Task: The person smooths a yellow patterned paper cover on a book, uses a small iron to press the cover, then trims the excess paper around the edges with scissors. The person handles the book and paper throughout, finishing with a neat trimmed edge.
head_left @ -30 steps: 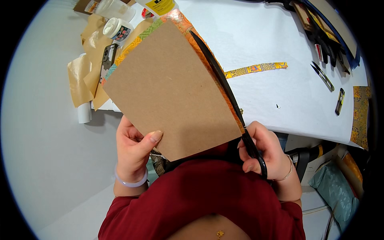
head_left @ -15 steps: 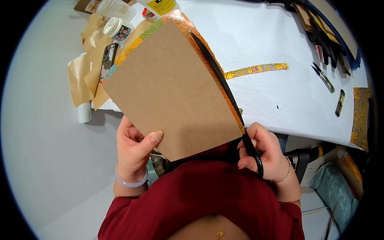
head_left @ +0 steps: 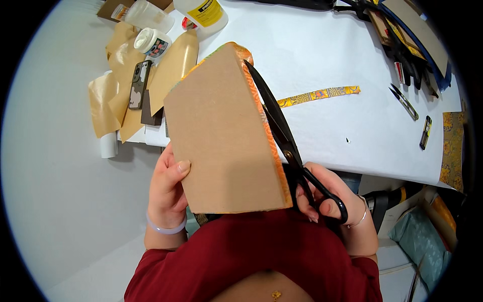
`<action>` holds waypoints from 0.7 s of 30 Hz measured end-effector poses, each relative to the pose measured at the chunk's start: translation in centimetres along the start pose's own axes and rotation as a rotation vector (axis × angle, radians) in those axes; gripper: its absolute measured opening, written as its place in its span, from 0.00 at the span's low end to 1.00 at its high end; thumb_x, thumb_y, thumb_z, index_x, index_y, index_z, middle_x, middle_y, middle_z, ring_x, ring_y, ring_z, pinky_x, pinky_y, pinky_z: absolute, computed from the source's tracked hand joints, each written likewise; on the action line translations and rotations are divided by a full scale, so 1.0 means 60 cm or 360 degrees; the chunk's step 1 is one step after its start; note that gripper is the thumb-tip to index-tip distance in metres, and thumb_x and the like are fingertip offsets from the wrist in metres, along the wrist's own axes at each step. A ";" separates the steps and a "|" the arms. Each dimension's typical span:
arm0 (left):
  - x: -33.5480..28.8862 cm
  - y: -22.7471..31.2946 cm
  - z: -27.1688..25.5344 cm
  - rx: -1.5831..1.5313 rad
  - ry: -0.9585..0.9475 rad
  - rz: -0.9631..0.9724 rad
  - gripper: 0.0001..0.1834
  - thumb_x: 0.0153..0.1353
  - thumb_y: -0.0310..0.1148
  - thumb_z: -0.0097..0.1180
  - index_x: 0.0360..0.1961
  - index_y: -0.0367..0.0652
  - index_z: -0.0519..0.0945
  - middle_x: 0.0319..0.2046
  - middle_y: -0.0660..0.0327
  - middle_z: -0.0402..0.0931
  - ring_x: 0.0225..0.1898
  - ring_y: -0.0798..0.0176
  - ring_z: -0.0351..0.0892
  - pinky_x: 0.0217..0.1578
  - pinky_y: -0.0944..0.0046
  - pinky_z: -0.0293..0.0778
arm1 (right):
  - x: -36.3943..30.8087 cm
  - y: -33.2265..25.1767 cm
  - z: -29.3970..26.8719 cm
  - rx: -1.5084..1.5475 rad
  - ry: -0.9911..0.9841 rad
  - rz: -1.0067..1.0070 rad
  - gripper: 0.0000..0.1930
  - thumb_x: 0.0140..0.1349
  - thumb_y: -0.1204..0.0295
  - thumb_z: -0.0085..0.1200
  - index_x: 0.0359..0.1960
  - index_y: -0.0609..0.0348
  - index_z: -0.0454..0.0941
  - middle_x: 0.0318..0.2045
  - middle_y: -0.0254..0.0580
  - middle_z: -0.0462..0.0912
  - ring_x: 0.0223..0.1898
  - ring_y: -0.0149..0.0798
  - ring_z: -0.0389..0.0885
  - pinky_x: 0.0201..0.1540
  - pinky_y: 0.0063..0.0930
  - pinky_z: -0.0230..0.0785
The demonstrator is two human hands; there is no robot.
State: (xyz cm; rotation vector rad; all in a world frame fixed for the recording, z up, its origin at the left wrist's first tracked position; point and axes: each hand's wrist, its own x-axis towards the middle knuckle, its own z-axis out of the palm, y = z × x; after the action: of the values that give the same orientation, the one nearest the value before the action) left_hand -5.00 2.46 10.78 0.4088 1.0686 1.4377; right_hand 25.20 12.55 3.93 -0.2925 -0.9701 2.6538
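Note:
A brown board (head_left: 226, 136) with patterned orange brocade fabric (head_left: 270, 133) along its right edge is held up in front of me. My left hand (head_left: 170, 183) grips its lower left side, thumb on the brown face and the other fingers behind it. In my right hand (head_left: 327, 194) are large black scissors (head_left: 287, 146), my fingers through the handles. The blades are parted and lie along the fabric edge, their tips near the board's upper right corner. Part of the lower blade is hidden behind the fabric.
On the white-covered table (head_left: 322, 50) lie a narrow yellow patterned fabric strip (head_left: 322, 94), thread snips (head_left: 404, 102) and a small cutter (head_left: 425, 133). At the left are brown paper (head_left: 173, 63), a phone (head_left: 139, 85), an open white jar (head_left: 152, 43) and a bottle with a yellow label (head_left: 204, 15).
The board has turned clockwise and tilted, with its top coming lower. The scissors have moved down and their handles and blades have spread apart.

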 end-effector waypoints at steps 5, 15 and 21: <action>0.004 0.012 0.000 -0.0180 0.0194 0.0177 0.35 0.62 0.32 0.57 0.68 0.33 0.60 0.59 0.50 0.72 0.58 0.56 0.76 0.57 0.56 0.74 | 0.000 -0.005 -0.001 0.0005 -0.0102 -0.0038 0.35 0.59 0.40 0.60 0.45 0.62 0.66 0.23 0.36 0.74 0.21 0.26 0.70 0.25 0.18 0.64; -0.007 0.008 0.017 0.0291 0.0115 0.0145 0.32 0.59 0.23 0.61 0.64 0.33 0.65 0.54 0.53 0.78 0.54 0.60 0.79 0.54 0.60 0.75 | -0.004 0.006 0.002 -0.0047 -0.0092 0.0042 0.35 0.58 0.40 0.62 0.44 0.62 0.66 0.25 0.36 0.73 0.23 0.25 0.70 0.26 0.17 0.64; -0.018 0.007 0.032 0.0543 0.0109 0.0079 0.29 0.58 0.19 0.61 0.61 0.33 0.69 0.47 0.56 0.81 0.45 0.68 0.82 0.41 0.68 0.78 | -0.005 -0.002 0.010 -0.0117 0.0036 -0.0068 0.33 0.58 0.43 0.64 0.45 0.62 0.66 0.26 0.35 0.73 0.25 0.24 0.68 0.29 0.17 0.62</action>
State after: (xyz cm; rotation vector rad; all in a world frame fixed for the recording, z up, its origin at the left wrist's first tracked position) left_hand -3.53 2.23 12.47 0.6367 1.3741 1.3212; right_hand 25.35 12.18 4.46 -0.3137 -1.0568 2.5747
